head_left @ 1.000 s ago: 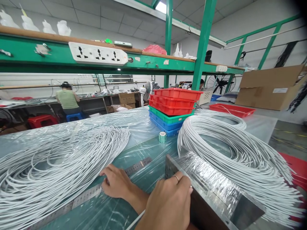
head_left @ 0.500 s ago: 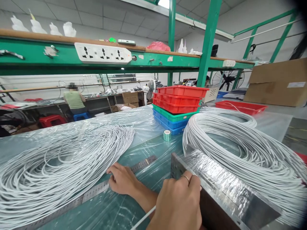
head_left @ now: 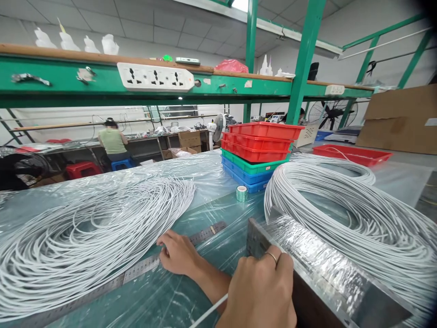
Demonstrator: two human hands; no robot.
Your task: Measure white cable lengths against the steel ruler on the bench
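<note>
1. My left hand lies flat on the steel ruler, fingers pressed down together on it near the edge of the loose pile of cut white wires.
2. My right hand is curled closed at the near end of the foil-wrapped metal block, and a single white wire runs out from under it toward the bottom edge. I cannot tell whether the fingers actually pinch that wire.
3. The two hands are apart, left ahead of right, with my left forearm passing between them.
4. The big coil of white wire sits on the right of the table, partly behind the block.
5. Containers: a stack of shallow trays stands in the middle of the table, three red on top, one green, two blue below. What lies inside them is hidden from this angle.
6. A separate red tray sits farther right, with a thin white wire hanging over its rim.
7. A small roll of green tape stands just in front of the stack.
8. A cardboard box rests at the far right, closed as far as I can see.
9. A person in a green top sits at a far bench.
</note>
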